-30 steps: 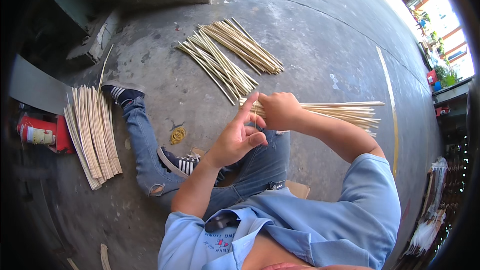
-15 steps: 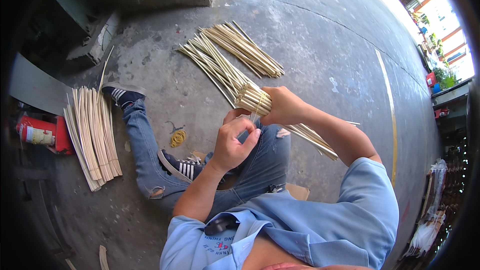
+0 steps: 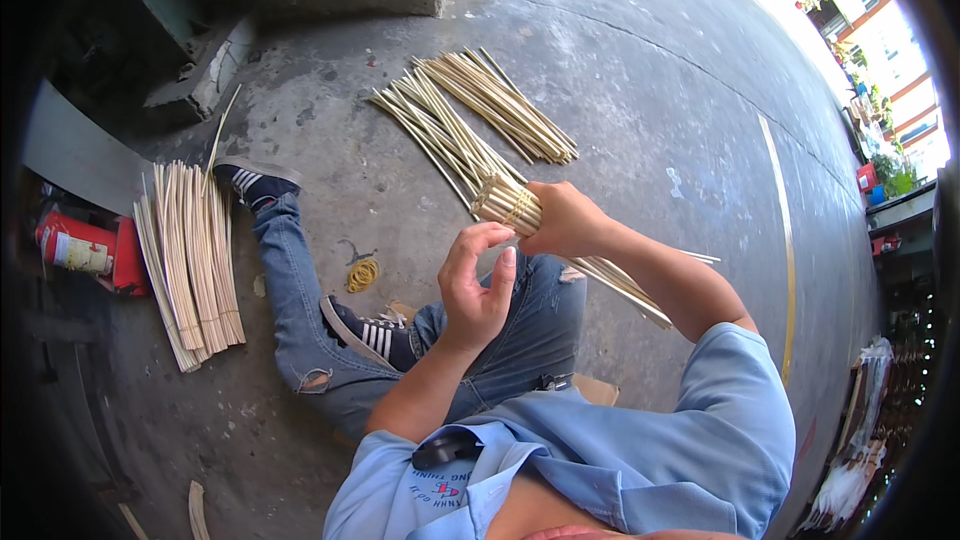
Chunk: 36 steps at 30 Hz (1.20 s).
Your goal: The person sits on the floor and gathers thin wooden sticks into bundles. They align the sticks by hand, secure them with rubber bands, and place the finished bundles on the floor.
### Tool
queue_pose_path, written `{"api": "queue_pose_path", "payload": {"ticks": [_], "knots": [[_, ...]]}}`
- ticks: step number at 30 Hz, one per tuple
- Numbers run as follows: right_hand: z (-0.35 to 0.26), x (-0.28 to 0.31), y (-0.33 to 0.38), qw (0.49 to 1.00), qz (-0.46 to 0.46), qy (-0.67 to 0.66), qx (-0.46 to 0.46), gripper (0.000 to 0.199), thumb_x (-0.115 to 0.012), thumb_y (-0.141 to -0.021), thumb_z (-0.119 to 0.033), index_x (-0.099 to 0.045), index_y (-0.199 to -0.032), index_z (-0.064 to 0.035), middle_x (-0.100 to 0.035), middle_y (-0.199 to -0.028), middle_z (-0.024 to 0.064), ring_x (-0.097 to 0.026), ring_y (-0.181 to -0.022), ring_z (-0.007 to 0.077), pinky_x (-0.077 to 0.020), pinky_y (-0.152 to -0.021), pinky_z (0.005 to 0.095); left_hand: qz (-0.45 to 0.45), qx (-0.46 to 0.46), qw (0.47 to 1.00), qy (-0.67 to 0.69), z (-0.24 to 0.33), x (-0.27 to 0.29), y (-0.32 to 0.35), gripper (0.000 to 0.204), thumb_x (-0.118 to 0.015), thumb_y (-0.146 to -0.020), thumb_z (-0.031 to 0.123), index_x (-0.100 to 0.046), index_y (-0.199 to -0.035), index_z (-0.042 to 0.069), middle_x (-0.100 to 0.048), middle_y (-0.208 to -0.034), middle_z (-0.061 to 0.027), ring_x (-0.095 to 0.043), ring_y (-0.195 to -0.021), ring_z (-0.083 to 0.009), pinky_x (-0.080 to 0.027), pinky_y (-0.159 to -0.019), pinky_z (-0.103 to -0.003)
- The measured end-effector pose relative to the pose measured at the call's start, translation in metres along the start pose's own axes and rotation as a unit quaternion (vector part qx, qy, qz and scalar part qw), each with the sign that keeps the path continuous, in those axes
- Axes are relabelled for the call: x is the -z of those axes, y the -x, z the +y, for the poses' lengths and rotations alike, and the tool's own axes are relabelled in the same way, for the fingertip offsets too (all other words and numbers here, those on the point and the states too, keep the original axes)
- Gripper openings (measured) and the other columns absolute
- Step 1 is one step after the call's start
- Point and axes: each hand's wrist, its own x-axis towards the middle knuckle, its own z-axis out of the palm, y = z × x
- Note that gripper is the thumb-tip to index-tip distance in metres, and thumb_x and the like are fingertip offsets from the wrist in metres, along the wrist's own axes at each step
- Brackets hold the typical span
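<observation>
My right hand [image 3: 562,220] is wrapped round a bundle of thin pale sticks [image 3: 494,198], whose cut ends face left; the rest runs back under my forearm. A yellow rubber band [image 3: 521,206] circles the bundle near those ends, beside my right fingers. Just below the ends is my left hand [image 3: 474,290], its thumb and fingers apart in a curve and nothing seen between them. Its fingertips come close to the bundle; whether they touch it I cannot tell. Beyond the bundle, loose sticks [image 3: 440,125] lie on the floor beside another pile [image 3: 500,105].
Yellow rubber bands [image 3: 362,275] lie on the floor by my shoe [image 3: 365,332]. On the left, banded stick bundles [image 3: 190,260] rest near a red container [image 3: 90,252]. A concrete block [image 3: 205,70] stands at the far left. Some cardboard [image 3: 596,390] shows beside my leg.
My left hand has let go of the rubber band it was pulling down from the bundle, and its fingers have spread. The band now sits close round the sticks. My right hand keeps its grip.
</observation>
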Motion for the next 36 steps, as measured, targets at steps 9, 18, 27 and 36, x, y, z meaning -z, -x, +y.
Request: {"api": "queue_pose_path", "payload": {"ticks": [9,18,27,36], "knots": [[-0.030,-0.018,-0.011,0.981,-0.178,-0.055,0.057,0.046,-0.084,-0.068,-0.025,-0.069,-0.101,0.0034,-0.073,-0.090,0.0164,-0.072,-0.085,0.0257,-0.0563,-0.079,0.0371,0.147,0.244,0.861,0.421,-0.005,-0.012,-0.010,0.091,-0.081,-0.089,0.035,-0.023,-0.155,0.011,-0.055,-0.130,-0.0167,-0.053,-0.128,-0.0271,-0.045,-0.110,-0.043],[0.007,-0.021,0.009,0.947,-0.293,-0.125,0.051,0.098,-0.091,-0.068,-0.044,-0.045,-0.143,0.0000,-0.065,-0.124,0.0211,-0.062,-0.120,0.0331,-0.0478,-0.105,0.0437,0.319,0.273,0.814,0.401,-0.044,0.066,-0.038,0.035,-0.067,-0.097,0.037,-0.059,-0.104,0.004,-0.064,-0.097,-0.0076,-0.065,-0.090,-0.0196,-0.057,-0.091,-0.039],[0.025,-0.058,0.041,0.985,-0.172,-0.014,0.032,0.075,-0.084,-0.067,-0.034,-0.055,-0.127,0.0022,-0.069,-0.110,0.0236,-0.067,-0.106,0.0357,-0.0508,-0.097,0.0421,0.274,0.237,0.848,0.386,-0.044,0.068,-0.045,0.035,-0.066,-0.097,0.033,-0.061,-0.113,0.003,-0.063,-0.103,-0.0075,-0.064,-0.095,-0.0213,-0.057,-0.085,-0.039],[-0.001,-0.056,0.035,0.986,-0.149,0.002,0.069,0.070,-0.084,-0.069,-0.031,-0.056,-0.124,0.0022,-0.070,-0.107,0.0214,-0.068,-0.105,0.0339,-0.0510,-0.094,0.0414,0.211,0.280,0.843,0.408,-0.021,0.064,-0.018,0.055,-0.063,-0.098,0.048,-0.050,-0.131,0.006,-0.060,-0.115,-0.0113,-0.065,-0.105,-0.0301,-0.056,-0.095,-0.048]]}}
